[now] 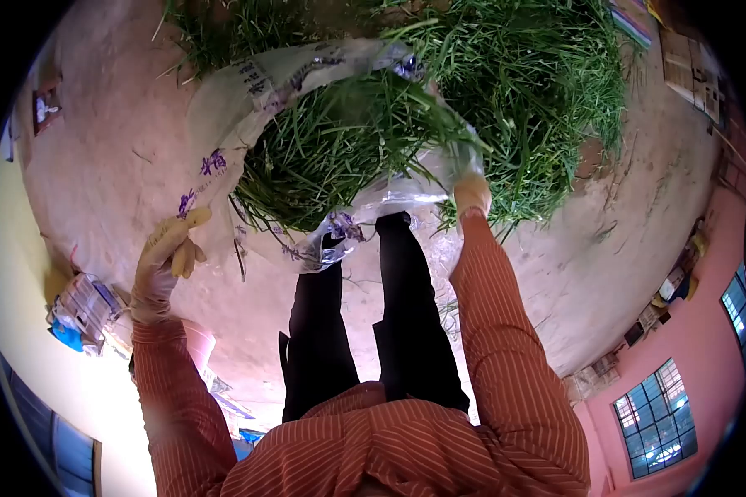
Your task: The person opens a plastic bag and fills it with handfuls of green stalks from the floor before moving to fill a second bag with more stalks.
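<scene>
A clear plastic bag [398, 197] with purple flower prints lies on the floor in front of my legs, its mouth spread towards me. Cut green grass [331, 145] fills the opening. My right hand [472, 195], in a pale glove, is closed on the right side of the bag's rim. Also gloved, my left hand [167, 258] hovers by the bag's left edge; its fingers are half curled, with a gap between them and nothing visible inside. Whether a fingertip touches the film there is hard to see.
A large heap of loose grass [530, 91] spreads beyond and right of the bag, with more grass [232, 33] at the far left. Bundled items [87, 311] stand along the left wall. Other goods [680, 277] line the right wall below a window [656, 418].
</scene>
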`<move>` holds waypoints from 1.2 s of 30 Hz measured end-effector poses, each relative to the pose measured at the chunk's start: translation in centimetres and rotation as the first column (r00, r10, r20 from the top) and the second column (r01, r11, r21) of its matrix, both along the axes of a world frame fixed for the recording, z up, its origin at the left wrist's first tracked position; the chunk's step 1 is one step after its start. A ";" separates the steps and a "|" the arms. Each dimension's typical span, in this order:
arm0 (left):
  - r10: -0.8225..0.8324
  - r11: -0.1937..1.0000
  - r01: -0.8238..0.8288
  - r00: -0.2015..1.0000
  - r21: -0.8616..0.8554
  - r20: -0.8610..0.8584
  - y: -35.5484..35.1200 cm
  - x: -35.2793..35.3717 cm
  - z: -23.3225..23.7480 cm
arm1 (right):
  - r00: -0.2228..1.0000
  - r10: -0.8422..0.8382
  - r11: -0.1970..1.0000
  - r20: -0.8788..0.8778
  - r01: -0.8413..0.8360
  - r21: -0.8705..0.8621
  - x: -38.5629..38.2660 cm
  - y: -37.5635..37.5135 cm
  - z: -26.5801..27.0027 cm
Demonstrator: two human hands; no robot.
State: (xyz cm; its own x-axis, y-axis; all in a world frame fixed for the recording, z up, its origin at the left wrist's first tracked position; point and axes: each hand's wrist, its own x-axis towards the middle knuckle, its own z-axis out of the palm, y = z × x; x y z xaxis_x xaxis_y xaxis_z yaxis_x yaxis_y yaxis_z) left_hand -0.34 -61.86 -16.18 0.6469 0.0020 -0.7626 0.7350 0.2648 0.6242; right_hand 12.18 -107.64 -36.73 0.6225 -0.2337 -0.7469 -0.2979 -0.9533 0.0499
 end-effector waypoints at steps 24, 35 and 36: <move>0.713 0.701 -0.690 0.685 -0.180 0.148 3.9 -9.6 8.5 | 0.691 -0.620 0.154 -0.372 0.572 0.806 1.9 4.1 25.2; 0.652 0.719 -0.695 0.680 0.013 0.335 3.8 -6.4 7.2 | 0.730 -0.607 0.262 -0.315 0.558 0.787 0.5 2.7 23.7; 0.597 0.733 -0.651 0.755 0.198 0.270 4.2 -6.0 6.7 | 0.878 -0.472 0.457 -0.079 0.321 0.829 0.3 2.9 23.6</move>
State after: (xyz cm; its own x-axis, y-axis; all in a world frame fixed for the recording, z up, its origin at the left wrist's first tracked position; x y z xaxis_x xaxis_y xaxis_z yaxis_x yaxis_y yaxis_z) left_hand -6.35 -57.68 -9.48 0.5481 0.6360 -0.5432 0.3330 0.4299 0.8392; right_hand 12.44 -104.76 -13.14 0.7369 0.1625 -0.6561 -0.5849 -0.3332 -0.7395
